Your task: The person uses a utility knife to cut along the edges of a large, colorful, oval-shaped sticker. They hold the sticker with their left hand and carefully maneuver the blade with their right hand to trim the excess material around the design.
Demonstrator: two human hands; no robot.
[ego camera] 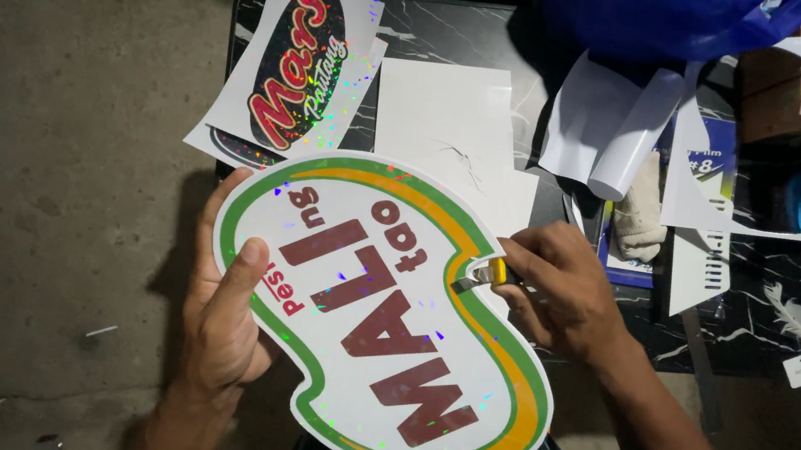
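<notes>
1. The bean-shaped sticker sheet [380, 313], white with a green and orange border and dark red lettering, is held up in front of the person, above the near edge of the dark marble-patterned table [462, 36] and the grey floor [52, 195].
2. The left hand [224, 316] grips the sheet's left edge: the thumb lies flat on the printed face, the other fingers curl behind it, closed on the sheet.
3. The right hand [564, 289] is at the sheet's right edge, where the outline curves inward. Its fingers are closed around a small yellow cutter [487, 273], whose blade tip touches the orange border.
4. On the table behind lie an oval red-lettered sticker on white backing [299, 53], a plain white sheet [444, 109], a roll of white film [637, 131] and a blue plastic bag [666, 14].
</notes>
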